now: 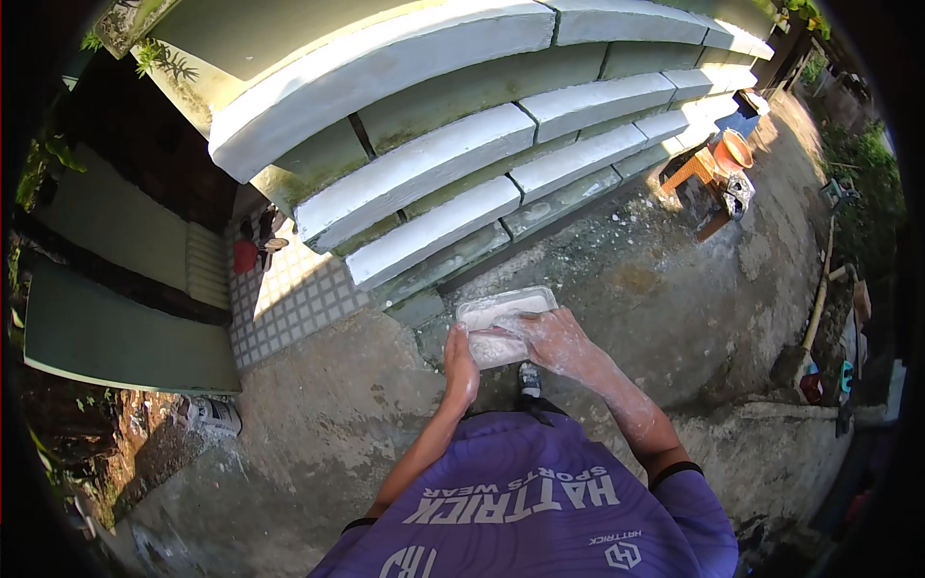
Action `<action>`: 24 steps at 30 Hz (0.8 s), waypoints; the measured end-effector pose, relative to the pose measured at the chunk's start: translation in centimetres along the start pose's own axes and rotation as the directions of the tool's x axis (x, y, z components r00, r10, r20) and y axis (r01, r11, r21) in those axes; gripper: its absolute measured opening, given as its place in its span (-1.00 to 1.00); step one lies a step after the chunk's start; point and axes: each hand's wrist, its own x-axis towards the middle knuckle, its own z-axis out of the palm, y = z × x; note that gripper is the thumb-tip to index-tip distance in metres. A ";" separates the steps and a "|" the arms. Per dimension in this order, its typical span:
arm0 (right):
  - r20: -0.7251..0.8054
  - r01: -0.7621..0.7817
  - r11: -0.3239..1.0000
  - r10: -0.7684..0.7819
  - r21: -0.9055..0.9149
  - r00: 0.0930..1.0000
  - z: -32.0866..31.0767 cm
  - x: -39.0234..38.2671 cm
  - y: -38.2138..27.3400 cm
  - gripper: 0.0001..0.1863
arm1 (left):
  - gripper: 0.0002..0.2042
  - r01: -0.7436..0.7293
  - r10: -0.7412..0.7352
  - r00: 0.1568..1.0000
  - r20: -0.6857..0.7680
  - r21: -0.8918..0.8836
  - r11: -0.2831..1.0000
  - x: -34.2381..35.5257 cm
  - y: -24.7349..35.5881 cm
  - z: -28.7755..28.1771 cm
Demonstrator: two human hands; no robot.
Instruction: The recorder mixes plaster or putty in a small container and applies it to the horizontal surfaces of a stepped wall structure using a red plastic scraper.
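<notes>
A clear rectangular plastic container with white powder or paste in it is held in front of my body. My left hand grips its left side, thumb up along the rim. From the right, my right hand reaches over the container, its fingers stretched down into the white stuff. The fingertips are partly hidden there. White residue coats my right hand and runs up the forearm. Beyond the container rise curved steps with white-coated edges and greenish, stained risers.
An orange basin rests by an orange plastic stool near the steps' right end. A white bucket lies at the left. Checkered tiles adjoin the rough concrete floor. A long pole lies at the right.
</notes>
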 end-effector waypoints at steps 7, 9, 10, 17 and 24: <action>0.056 0.058 0.995 -0.053 -0.076 0.997 -1.5 -0.1 0.3 -0.49 | -0.57 0.038 -0.023 0.998 0.066 -0.223 0.974 0.1 -0.9 0.7; 0.016 0.033 0.995 -0.031 -0.093 0.999 -1.1 0.2 0.7 -0.50 | -0.56 0.037 -0.022 0.997 0.075 -0.216 0.976 0.1 -1.1 0.8; 0.044 -0.033 0.990 0.039 -0.140 0.998 -1.0 0.2 1.1 -0.51 | -0.56 0.037 -0.018 0.996 0.086 -0.222 0.974 0.1 -1.3 0.8; -0.111 0.011 0.995 -0.021 -0.097 0.994 0.0 0.2 2.1 -0.52 | -0.55 0.045 -0.033 0.998 0.058 -0.206 0.977 0.0 -1.6 0.5; -0.098 0.097 0.993 -0.103 -0.069 0.990 -1.2 -1.8 0.6 -0.48 | -0.51 0.084 -0.055 0.992 0.114 -0.271 0.959 -0.1 -1.6 0.9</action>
